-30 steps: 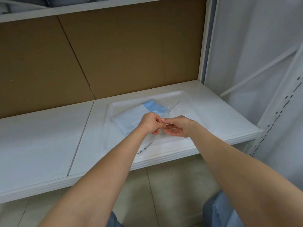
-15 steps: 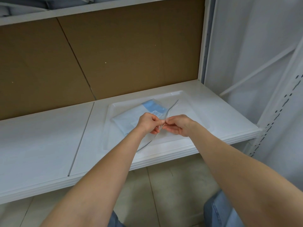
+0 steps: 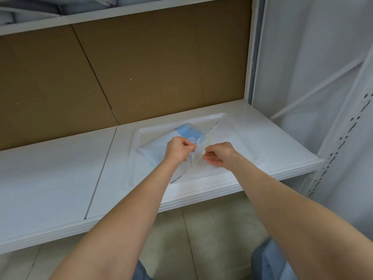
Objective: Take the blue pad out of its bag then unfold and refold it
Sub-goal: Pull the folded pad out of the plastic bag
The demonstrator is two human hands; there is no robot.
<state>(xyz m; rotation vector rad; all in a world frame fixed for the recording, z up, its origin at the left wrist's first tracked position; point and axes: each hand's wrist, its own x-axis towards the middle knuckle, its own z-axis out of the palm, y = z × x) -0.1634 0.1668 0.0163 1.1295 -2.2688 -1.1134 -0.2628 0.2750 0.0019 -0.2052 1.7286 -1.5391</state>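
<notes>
A clear zip bag (image 3: pixel 198 130) lies in a shallow white tray (image 3: pixel 228 118) on the shelf. Inside it sits the folded pad (image 3: pixel 159 147), mostly pale white with a light blue corner (image 3: pixel 186 132) showing at the top. My left hand (image 3: pixel 177 148) pinches one lip of the bag's mouth, the side with a purple zip line. My right hand (image 3: pixel 219 154) pinches the other lip, which has a yellow line. The two lips stand apart in a narrow V between my hands. The pad's near part is hidden behind my left hand.
The tray rests on a white shelf (image 3: pixel 52 178) backed by a brown cardboard panel (image 3: pixel 141 67). A white upright post with slots (image 3: pixel 343 142) stands at the right. Grey bundles (image 3: pixel 30 9) fill the shelf above. Tiled floor (image 3: pixel 201 239) lies below.
My hands have drawn a little apart, and the bag's zip, shut before, has split open between them. The bag's mouth has lifted slightly.
</notes>
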